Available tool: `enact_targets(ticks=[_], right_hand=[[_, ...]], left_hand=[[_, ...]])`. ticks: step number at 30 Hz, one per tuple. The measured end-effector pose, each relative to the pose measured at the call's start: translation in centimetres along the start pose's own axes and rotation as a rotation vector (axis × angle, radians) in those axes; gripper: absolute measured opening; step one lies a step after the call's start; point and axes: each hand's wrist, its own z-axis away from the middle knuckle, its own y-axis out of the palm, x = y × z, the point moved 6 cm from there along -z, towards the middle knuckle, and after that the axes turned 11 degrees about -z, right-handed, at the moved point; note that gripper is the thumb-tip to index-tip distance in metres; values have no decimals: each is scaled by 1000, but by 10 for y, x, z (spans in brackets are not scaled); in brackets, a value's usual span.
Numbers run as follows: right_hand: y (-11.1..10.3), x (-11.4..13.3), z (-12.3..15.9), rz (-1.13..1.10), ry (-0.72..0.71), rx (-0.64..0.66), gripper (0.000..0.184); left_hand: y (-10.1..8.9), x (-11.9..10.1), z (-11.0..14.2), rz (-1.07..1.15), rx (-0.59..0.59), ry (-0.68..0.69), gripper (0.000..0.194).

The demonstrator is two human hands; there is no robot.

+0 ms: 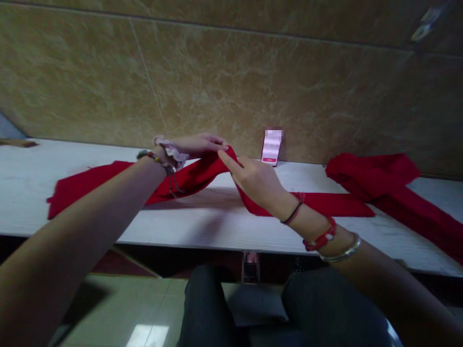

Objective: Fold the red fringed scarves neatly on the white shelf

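Note:
A long red cloth strip (195, 176) stretches along the white bench top, its middle lifted off the surface. My left hand (202, 144) grips the raised part from behind, fingers closed on its upper edge. Right beside it, my right hand (253, 178) pinches the same fold, with the index finger extended along the cloth towards the left fingertips. One end of the strip lies flat at the left; the other lies flat to the right, passing behind my right wrist. The fingers hide part of the fold.
A second red cloth (376, 178) lies bunched at the right and hangs over the front edge. A lit phone (272, 147) leans on the tiled wall (217, 82) behind. The white bench top (202, 231) is narrow, with my knees below it. A brown object (18, 142) sits far left.

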Motion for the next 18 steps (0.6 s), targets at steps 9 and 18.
enact_targets(ticks=[9,18], right_hand=[[-70,-154,126,390,304,-16,47],[19,-218,232,320,406,290,44]], left_hand=[[92,-162,-147,-65,132,271,32],[223,-131,-124,-593,226,268,71]])
